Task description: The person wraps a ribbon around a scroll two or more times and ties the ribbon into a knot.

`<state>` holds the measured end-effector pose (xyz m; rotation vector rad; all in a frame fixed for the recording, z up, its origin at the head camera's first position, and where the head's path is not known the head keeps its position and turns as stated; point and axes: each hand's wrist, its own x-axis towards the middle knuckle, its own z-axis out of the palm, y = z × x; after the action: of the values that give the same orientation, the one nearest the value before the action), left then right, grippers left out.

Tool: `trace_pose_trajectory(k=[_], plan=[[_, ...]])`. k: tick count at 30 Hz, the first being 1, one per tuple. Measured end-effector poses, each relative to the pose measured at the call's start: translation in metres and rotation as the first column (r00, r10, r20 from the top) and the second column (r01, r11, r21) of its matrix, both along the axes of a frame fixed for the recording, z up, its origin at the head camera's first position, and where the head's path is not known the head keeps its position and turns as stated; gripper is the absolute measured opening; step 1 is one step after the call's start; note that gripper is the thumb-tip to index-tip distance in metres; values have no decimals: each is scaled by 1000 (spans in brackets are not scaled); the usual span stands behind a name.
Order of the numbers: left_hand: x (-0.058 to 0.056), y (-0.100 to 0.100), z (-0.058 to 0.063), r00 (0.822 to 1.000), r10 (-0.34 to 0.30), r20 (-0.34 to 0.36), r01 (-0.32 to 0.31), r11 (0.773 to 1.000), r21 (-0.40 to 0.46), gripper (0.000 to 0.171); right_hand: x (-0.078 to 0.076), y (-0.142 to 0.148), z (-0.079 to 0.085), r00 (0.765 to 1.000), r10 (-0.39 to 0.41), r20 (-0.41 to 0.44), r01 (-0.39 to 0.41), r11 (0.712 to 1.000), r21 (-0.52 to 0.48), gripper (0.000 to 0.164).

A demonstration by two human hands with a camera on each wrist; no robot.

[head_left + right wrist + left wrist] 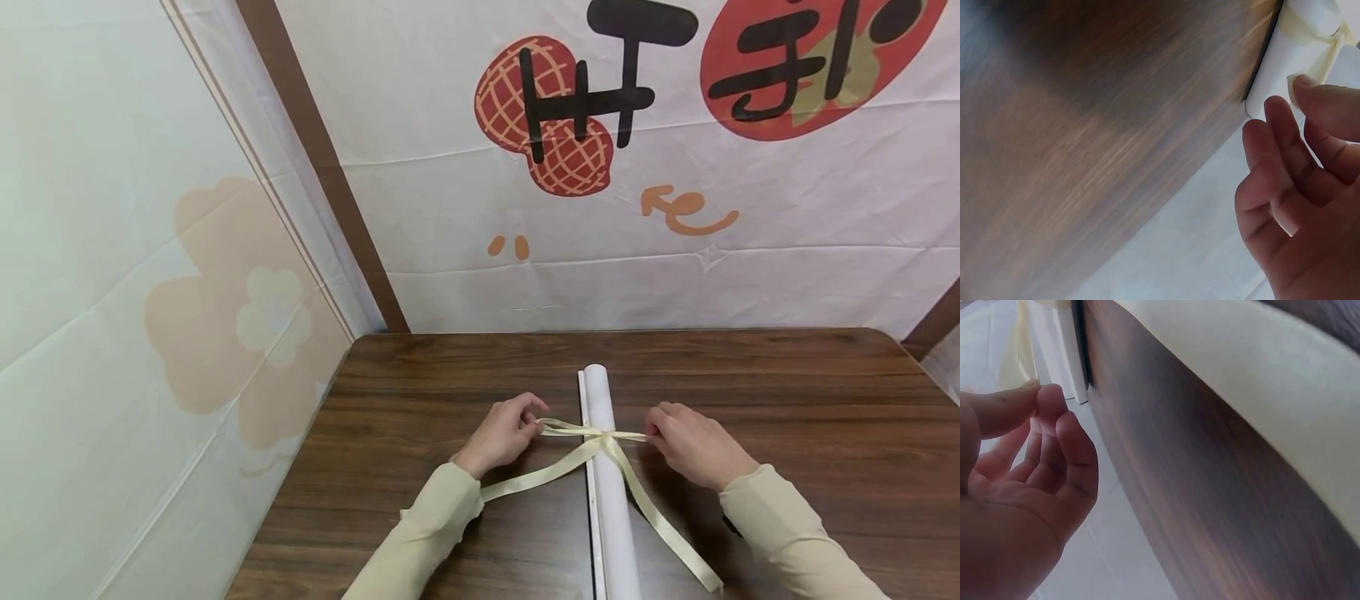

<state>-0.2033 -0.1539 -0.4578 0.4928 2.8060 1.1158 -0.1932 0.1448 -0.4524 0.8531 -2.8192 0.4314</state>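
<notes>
A long white roll (615,533) lies lengthwise on the table, with a pale yellow ribbon (663,527) crossed and gathered on top of it near its far end. On the left, my left hand (501,435) pinches a ribbon loop between thumb and fingertip, seen close in the left wrist view (1029,462). Opposite it, my right hand (693,446) pinches the ribbon part drawn out to the right. Its thumb presses the ribbon in the right wrist view (1319,100). Two loose tails spread toward the near side, the left one passing behind my left sleeve.
A thin white strip with a dark edge (596,533) runs along the roll's left side. The dark wooden table (450,367) has rounded far corners. Printed white cloth (442,192) hangs behind it, and another cloth (97,333) hangs at the left.
</notes>
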Motion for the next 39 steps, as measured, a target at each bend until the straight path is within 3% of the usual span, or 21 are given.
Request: trace_pose_trajectory(k=[10,14,19,21,25,29,34,39], plan=[[0,-3,0,1000,2,-13,-2,1000,-3,20,-1,9,0,999,22,28,-21,998,-57,22],[0,0,1,1000,6,-3,-6,999,36,23,-1,6,-2,993,35,116,-20,991,-133,16],[0,7,3,994,40,99,-50,993,105,32,-5,-9,-3,970,37,242,5,985,-171,49],[0,10,3,991,45,129,-59,992,109,33,-6,-16,-3,959,51,280,0,983,-182,53],[0,14,4,990,38,137,-48,996,73,32,-9,-27,-3,947,60,315,1,982,-190,34],[0,13,5,993,49,106,-53,998,28,29,-8,-30,-1,963,50,266,-8,987,-158,6],[0,12,5,993,77,95,-80,996,30,28,-5,-29,2,992,38,117,-30,997,-71,8],[-1,11,5,995,84,59,-85,996,8,29,-4,-27,3,999,29,26,-29,1000,-13,8]])
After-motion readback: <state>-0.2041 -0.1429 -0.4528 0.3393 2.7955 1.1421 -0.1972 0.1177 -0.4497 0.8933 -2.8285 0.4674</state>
